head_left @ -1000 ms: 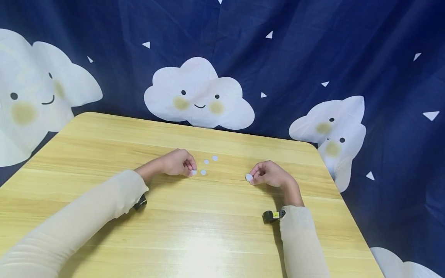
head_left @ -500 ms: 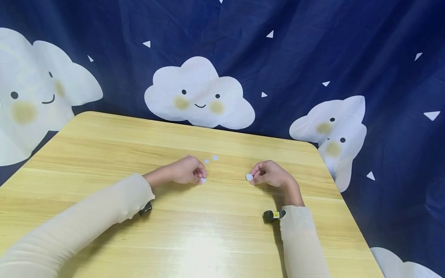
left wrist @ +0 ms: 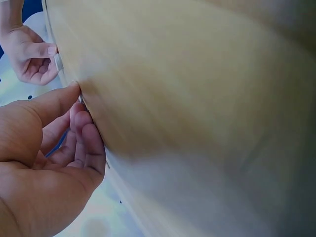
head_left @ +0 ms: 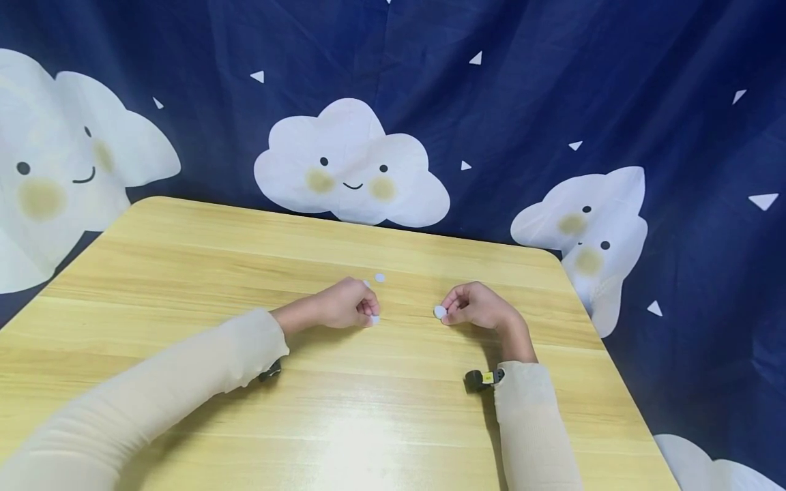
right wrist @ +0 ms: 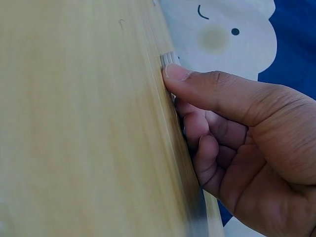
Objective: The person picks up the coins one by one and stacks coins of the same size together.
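Observation:
In the head view my left hand (head_left: 346, 305) is low over the tabletop, pinching a pale silver coin (head_left: 376, 319) between thumb and fingertips. The left wrist view shows that hand (left wrist: 59, 143) with its fingers curled near the table surface; the coin is barely visible there. Across a short gap my right hand (head_left: 482, 307) pinches a small stack of coins (head_left: 439, 311). Its layered edges appear in the right wrist view as a stack (right wrist: 170, 58) under the thumb. Behind my left hand lies one loose coin (head_left: 380, 278), and another (head_left: 366, 282) is partly hidden by the hand.
Both hands work over a light wooden table (head_left: 368, 382), its back edge close to a dark blue curtain (head_left: 430, 54) printed with white clouds. A small black camera (head_left: 475, 382) is strapped at the right wrist; another (head_left: 271, 370) is at the left.
My left hand has slid right and slightly toward me, carrying a coin. A loose coin beside it is no longer visible, and another is now partly covered. My right hand has stayed in place.

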Available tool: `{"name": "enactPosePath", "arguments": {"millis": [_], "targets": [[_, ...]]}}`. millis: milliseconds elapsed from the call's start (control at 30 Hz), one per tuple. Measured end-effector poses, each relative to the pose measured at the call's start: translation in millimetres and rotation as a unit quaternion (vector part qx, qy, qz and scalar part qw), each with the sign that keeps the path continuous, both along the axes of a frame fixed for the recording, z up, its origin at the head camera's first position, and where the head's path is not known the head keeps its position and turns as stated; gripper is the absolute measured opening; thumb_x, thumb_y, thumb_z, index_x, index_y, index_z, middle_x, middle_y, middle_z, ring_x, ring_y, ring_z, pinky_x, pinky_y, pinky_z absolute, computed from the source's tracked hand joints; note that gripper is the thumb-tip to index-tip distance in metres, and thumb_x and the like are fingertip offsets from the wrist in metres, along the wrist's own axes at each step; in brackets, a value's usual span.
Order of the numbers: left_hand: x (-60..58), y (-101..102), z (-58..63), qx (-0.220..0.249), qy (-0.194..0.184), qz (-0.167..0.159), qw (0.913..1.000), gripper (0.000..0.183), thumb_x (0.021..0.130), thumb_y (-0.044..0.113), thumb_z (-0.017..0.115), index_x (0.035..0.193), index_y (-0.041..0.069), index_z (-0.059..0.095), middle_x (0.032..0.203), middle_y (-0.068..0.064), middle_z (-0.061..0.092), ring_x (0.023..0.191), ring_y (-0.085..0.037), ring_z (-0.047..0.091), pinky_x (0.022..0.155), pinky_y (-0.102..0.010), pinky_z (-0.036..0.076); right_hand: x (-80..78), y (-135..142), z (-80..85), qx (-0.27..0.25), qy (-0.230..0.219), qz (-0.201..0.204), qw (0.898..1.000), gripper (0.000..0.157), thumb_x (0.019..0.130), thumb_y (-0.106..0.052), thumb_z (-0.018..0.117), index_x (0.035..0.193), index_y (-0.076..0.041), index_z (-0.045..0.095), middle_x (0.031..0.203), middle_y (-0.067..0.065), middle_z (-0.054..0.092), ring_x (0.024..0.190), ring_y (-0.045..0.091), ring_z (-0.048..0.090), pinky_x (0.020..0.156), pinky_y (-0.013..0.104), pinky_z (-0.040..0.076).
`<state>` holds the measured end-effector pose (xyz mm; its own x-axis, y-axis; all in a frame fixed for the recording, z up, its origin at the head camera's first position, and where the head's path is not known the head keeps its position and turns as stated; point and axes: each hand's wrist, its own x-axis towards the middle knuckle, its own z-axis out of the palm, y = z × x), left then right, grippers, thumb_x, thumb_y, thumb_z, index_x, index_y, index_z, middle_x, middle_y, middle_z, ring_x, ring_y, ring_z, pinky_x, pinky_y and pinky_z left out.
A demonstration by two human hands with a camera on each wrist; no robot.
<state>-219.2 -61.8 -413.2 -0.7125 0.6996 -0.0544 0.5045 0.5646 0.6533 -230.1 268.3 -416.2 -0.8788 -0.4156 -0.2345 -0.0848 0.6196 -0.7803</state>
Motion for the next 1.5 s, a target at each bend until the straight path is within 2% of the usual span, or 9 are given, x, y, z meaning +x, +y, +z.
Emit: {"name": "enactPosePath", "arguments": {"millis": [267,533,700,1133,1200,1367,1500], "targets": [[3.6,10.7,3.1,0.007,0.002,0.037,0.9993,0.008,0.087,0.002,0.079,0.092,0.003,0.073,0.084,0.001,0.068,0.081,-0.011,0.061,0.077,-0.023,0.053,0.6,0.4,1.9,-0.008,-0.003,-0.001,1.000,0.026,0.082,-0.004,0.085,0.103,0.004,0.071,0.086,0.010,0.068,0.076,0.017,0.055,0.068,0.026,0.047],[4.6,20.2,1.4,0.003,-0.002,0.075,0.9972,0.007,0.086,0.002,0.079,0.091,0.004,0.073,0.083,0.001,0.067,0.080,-0.012,0.060,0.077,-0.024,0.053,-0.4,0.5,0.5,0.001,0.000,0.002,1.000,0.024,0.082,-0.006,0.086,0.100,0.001,0.071,0.084,0.007,0.067,0.075,0.017,0.056,0.068,0.026,0.047],[6.1,26.4,3.0,0.002,-0.007,0.087,0.9961,0.005,0.088,0.002,0.077,0.090,0.004,0.073,0.083,0.001,0.066,0.081,-0.013,0.060,0.077,-0.026,0.053,-1.4,0.7,-1.0,0.000,0.001,0.002,1.000,0.023,0.081,-0.006,0.086,0.099,0.001,0.071,0.083,0.006,0.068,0.075,0.017,0.056,0.068,0.027,0.047],[6.7,40.8,3.8,0.004,-0.027,0.121,0.9923,0.005,0.088,0.001,0.078,0.090,0.004,0.073,0.082,0.001,0.066,0.080,-0.013,0.061,0.089,-0.031,0.054,0.8,-1.5,4.3,0.000,-0.001,0.003,1.000,0.025,0.083,-0.004,0.084,0.102,0.005,0.070,0.087,0.011,0.069,0.075,0.017,0.055,0.067,0.025,0.046],[6.8,42.2,3.3,0.007,-0.029,0.126,0.9916,0.005,0.088,0.001,0.077,0.091,0.004,0.074,0.082,0.001,0.067,0.080,-0.013,0.062,0.092,-0.032,0.054,3.8,-4.8,10.7,0.003,-0.004,0.003,1.000,0.025,0.084,-0.001,0.082,0.103,0.008,0.069,0.087,0.014,0.068,0.075,0.017,0.055,0.067,0.025,0.046],[7.2,46.0,3.2,0.005,-0.026,0.141,0.9897,0.006,0.087,0.001,0.077,0.091,0.004,0.074,0.082,0.000,0.067,0.081,-0.014,0.061,0.083,-0.029,0.055,4.4,-4.1,10.4,0.005,-0.003,0.002,1.000,0.026,0.083,-0.003,0.084,0.103,0.006,0.070,0.087,0.014,0.068,0.075,0.018,0.055,0.067,0.025,0.046],[7.6,47.6,3.7,0.004,-0.025,0.146,0.9890,0.005,0.087,0.001,0.077,0.089,0.004,0.074,0.082,0.000,0.066,0.080,-0.015,0.060,0.075,-0.026,0.053,1.1,-0.1,3.6,0.004,0.002,0.002,1.000,0.026,0.082,-0.007,0.086,0.102,0.002,0.071,0.086,0.009,0.068,0.076,0.017,0.056,0.068,0.026,0.047]]}}
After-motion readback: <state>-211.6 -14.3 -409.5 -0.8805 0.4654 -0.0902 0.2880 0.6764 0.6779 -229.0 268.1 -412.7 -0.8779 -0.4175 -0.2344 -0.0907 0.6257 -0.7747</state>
